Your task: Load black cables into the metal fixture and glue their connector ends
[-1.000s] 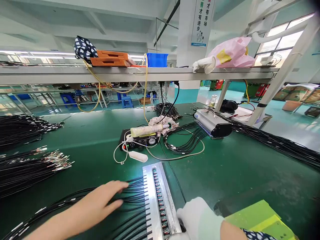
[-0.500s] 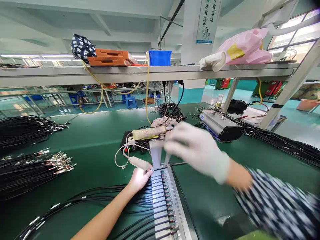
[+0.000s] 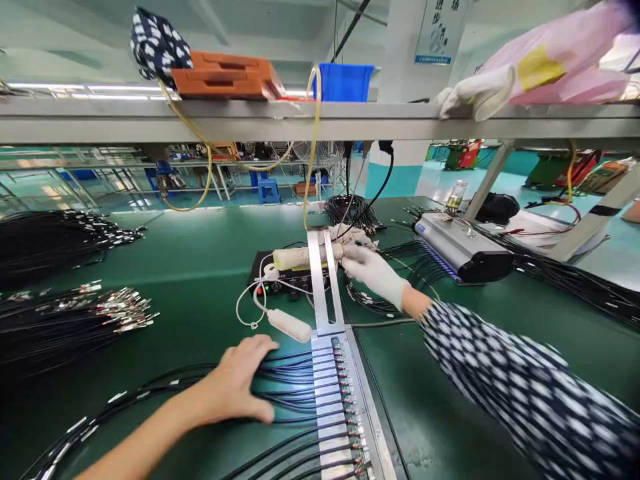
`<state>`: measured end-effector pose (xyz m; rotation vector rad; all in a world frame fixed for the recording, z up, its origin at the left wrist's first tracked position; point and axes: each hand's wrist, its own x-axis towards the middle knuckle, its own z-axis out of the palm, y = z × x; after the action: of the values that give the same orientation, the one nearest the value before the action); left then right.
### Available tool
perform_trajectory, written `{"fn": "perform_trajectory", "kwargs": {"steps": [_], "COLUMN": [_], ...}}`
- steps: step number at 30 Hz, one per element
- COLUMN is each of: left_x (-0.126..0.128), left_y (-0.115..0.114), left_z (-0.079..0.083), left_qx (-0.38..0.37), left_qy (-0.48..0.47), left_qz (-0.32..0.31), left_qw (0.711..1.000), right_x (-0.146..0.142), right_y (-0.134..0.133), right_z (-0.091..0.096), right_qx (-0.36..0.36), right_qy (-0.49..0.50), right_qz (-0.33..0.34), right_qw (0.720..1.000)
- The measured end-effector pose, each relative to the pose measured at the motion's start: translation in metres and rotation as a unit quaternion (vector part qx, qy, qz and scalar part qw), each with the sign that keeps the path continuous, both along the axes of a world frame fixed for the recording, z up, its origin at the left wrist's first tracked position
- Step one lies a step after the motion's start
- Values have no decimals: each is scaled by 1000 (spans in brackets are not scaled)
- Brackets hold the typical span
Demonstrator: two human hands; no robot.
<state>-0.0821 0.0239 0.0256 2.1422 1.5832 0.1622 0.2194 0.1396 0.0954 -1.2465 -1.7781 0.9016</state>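
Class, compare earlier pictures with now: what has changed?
The slotted metal cover has swung open, away from the person. The gloved right hand moved forward from the fixture's near end to the yellow-wrapped handle; its grip is unclear. The cables stayed put.

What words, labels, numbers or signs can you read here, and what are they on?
"进步" and "场": wall poster, cut off at the top; its blue strip is too small to read.
Black box: lettering partly hidden, unreadable.
Silver device: blue label, too small.
White cable tags: nothing readable.
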Motion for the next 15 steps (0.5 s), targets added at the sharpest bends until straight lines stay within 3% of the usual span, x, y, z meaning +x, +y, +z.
{"fn": "perform_trajectory", "kwargs": {"steps": [3, 5, 7, 11, 15], "left_x": [-43, -55, -56, -46, -39], "left_y": [-20, -24, -22, -16, -10], "left_z": [13, 18, 22, 39, 72], "left_qx": [-14, -26, -43, -96, -180], "left_qy": [68, 93, 109, 115, 85], "left_qz": [21, 8, -17, -44, -52], "left_qw": [997, 995, 993, 988, 979], "right_x": [25, 33, 34, 30, 30], "right_y": [-78, -128, -163, -185, -180], "right_z": [-50, -79, -100, -121, -125], "right_qx": [-79, -104, -75, 28, 48], "right_qy": [-40, -60, -103, -160, -164], "right_qz": [38, 45, 33, 18, 19], "right_qw": [995, 992, 991, 987, 985]}}
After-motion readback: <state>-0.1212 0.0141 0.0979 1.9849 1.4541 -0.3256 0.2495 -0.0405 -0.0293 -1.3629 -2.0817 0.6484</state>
